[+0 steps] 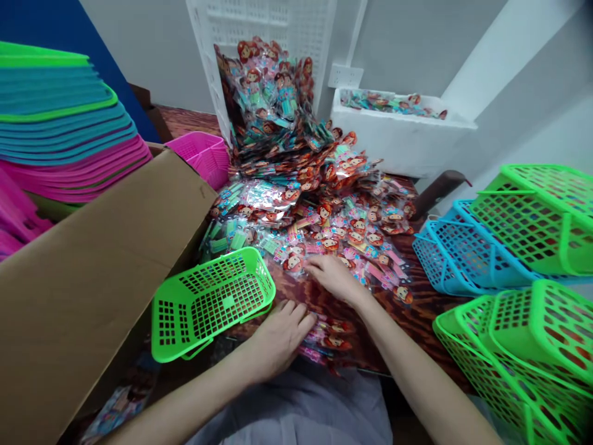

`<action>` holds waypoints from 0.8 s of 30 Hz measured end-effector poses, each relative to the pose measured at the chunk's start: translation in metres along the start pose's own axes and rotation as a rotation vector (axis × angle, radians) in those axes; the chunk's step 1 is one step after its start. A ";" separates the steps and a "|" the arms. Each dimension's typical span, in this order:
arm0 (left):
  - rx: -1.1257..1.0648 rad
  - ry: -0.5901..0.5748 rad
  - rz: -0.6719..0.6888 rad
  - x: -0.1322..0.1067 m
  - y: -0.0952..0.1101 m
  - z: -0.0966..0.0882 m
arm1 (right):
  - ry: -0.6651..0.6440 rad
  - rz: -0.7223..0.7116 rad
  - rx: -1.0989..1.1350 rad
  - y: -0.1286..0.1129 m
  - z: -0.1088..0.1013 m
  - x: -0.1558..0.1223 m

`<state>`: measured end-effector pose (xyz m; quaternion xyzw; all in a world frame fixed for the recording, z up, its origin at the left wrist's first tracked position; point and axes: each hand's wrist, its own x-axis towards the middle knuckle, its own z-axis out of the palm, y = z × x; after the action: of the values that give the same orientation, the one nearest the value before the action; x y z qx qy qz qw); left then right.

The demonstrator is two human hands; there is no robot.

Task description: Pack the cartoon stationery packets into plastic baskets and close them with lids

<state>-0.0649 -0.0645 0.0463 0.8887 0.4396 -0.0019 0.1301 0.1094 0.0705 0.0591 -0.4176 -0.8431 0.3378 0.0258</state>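
A big heap of small plastic-wrapped packets with red-haired cartoon figures (319, 204) covers the dark wooden table (419, 306). My right hand (334, 277) lies palm down on packets at the heap's near edge, fingers spread a little. Close to my body, my left hand (282, 334) rests flat on a small stack of packets (328, 334), its fingers curled over them. Just left of that hand an empty green plastic basket (210, 303) stands tilted.
A large cardboard box (88, 278) fills the left side. Stacked coloured lids (65, 123) and a pink basket (201, 154) lie behind it. Blue baskets (456, 259) and green baskets (532, 346) crowd the right. A white foam box (403, 136) with more packets stands at the back.
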 end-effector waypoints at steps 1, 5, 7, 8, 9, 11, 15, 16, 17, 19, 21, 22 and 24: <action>-0.009 0.002 -0.004 0.000 0.000 0.002 | 0.108 0.026 -0.087 -0.008 0.001 0.018; -0.045 0.036 -0.007 0.000 0.000 0.014 | 0.251 0.053 -0.208 -0.048 0.021 0.087; -0.039 0.044 -0.006 0.000 -0.001 0.018 | 0.261 0.052 -0.218 -0.058 0.030 0.105; -0.037 0.036 -0.009 -0.001 -0.001 0.020 | 0.260 0.050 -0.219 -0.059 0.033 0.107; -0.037 0.023 -0.018 -0.001 -0.001 0.020 | 0.257 0.045 -0.217 -0.057 0.035 0.103; -0.042 0.010 -0.051 -0.001 0.000 0.020 | 0.243 0.035 -0.214 -0.046 0.034 0.081; -0.010 0.115 -0.018 -0.001 -0.001 0.020 | 0.133 0.052 -0.221 -0.019 0.029 0.009; 0.003 0.144 -0.004 -0.001 -0.002 0.020 | 0.092 0.056 -0.201 -0.016 0.029 -0.008; 0.015 0.164 0.007 0.000 -0.002 0.020 | 0.051 0.055 -0.177 -0.014 0.031 -0.023; 0.036 0.178 0.013 0.002 -0.003 0.020 | -0.013 0.047 -0.134 -0.013 0.036 -0.044; 0.061 0.164 0.037 0.004 -0.004 0.021 | -0.038 0.028 -0.115 -0.013 0.039 -0.055; 0.072 0.154 0.051 0.005 -0.004 0.021 | -0.055 0.009 -0.098 -0.012 0.039 -0.057; 0.080 0.124 0.065 0.005 -0.003 0.021 | -0.151 -0.044 -0.002 -0.004 0.029 -0.057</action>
<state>-0.0619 -0.0637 0.0245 0.9055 0.4171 0.0400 0.0672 0.1347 0.0114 0.0523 -0.3722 -0.8521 0.3667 -0.0308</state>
